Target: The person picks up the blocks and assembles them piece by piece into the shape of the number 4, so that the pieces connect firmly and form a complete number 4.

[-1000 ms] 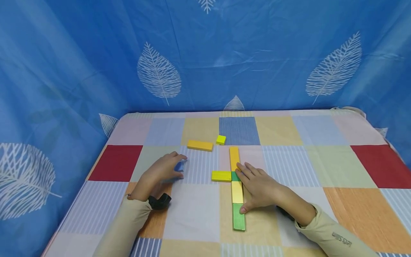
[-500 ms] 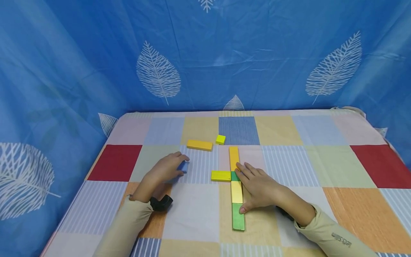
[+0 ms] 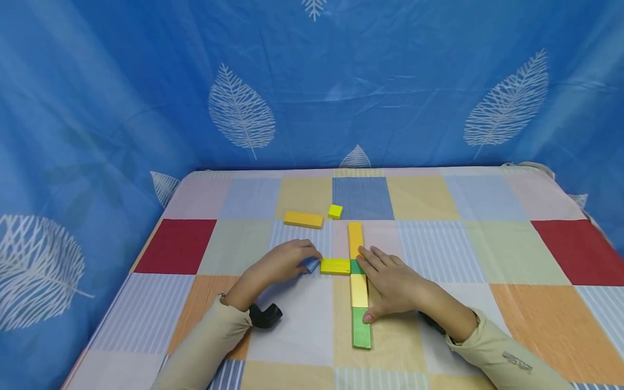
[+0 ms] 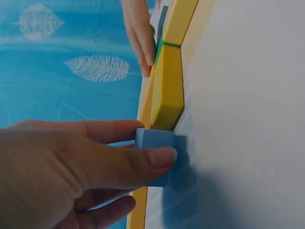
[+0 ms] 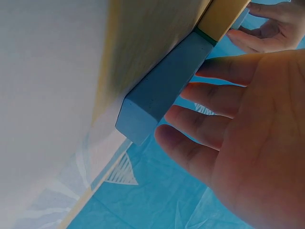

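Note:
My left hand [image 3: 279, 261] pinches a small blue block [image 4: 156, 139] between thumb and fingers, right at the outer end of a yellow block [image 3: 335, 266]. That block is the left arm of a cross-shaped layout. An orange block [image 3: 355, 240] points away from a small green piece [image 3: 357, 267] at the centre; a pale yellow block [image 3: 359, 290] and a longer green block [image 3: 362, 329] run toward me. My right hand [image 3: 396, 284] rests spread, fingers straight, over the layout's right side. Beneath it, a grey-blue block [image 5: 164, 83] shows in the right wrist view, hidden from the head view.
Behind the layout lie a loose orange block [image 3: 303, 219] and a small bright yellow block [image 3: 335, 212]. A patchwork cloth [image 3: 487, 254] covers the table. Blue leaf-patterned curtain [image 3: 380, 97] closes off the back and sides.
My left hand has carried the blue block rightward, up to the yellow block's outer end. The right hand and the laid-out blocks have stayed in place.

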Available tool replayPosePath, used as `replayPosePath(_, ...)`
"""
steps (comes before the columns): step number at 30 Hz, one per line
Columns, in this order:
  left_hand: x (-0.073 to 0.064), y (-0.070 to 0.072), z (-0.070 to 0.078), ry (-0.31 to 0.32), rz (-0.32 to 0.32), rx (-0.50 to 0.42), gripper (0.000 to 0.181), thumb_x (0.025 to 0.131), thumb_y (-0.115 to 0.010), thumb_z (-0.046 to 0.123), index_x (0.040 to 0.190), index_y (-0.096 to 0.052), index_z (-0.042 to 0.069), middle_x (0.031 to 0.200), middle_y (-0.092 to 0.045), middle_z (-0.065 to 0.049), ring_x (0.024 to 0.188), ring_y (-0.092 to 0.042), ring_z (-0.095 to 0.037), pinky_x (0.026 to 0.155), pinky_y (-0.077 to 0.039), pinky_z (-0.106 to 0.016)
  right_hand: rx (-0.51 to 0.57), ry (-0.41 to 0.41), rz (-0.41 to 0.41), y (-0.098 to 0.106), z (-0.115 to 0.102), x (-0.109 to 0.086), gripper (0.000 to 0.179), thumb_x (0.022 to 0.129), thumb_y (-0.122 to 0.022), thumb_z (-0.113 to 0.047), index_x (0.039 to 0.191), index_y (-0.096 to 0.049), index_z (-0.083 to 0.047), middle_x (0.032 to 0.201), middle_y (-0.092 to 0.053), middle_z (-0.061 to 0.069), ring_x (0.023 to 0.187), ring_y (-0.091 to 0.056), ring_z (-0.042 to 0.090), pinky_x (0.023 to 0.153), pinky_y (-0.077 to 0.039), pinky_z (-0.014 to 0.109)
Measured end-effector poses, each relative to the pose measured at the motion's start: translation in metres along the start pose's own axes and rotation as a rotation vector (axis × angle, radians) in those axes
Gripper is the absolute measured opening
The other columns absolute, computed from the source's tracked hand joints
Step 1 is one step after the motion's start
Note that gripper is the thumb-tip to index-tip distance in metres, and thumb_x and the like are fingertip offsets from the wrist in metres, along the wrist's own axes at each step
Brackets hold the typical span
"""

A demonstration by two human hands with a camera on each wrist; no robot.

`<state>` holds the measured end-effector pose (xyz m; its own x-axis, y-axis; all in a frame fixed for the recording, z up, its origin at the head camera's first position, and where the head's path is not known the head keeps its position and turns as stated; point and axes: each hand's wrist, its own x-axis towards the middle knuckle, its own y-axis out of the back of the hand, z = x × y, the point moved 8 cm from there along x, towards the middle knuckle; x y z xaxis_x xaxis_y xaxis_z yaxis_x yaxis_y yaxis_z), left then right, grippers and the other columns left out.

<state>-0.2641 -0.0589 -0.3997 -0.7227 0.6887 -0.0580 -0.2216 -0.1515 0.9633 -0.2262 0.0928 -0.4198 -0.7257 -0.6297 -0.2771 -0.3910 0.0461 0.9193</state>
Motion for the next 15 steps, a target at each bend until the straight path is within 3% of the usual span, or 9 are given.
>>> replayPosePath(15,0.005,-0.0076,-0.001,0.035,-0.008,0.021,0.034,0.077,-0.071,0.006,0.109,-0.066,0.015,0.107,-0.062,0.0,0.101,-0.058,-0.014,0.091,-0.047,-0.028,-0.005,-0.002,-0.003,-0.0007,0.0001,0.0007,0.118,0.06,-0.065,-0.07,0.142,-0.024,0.003,0.151,-0.014,0.019,0.138,-0.013,0.04,0.104,-0.024,0.057)
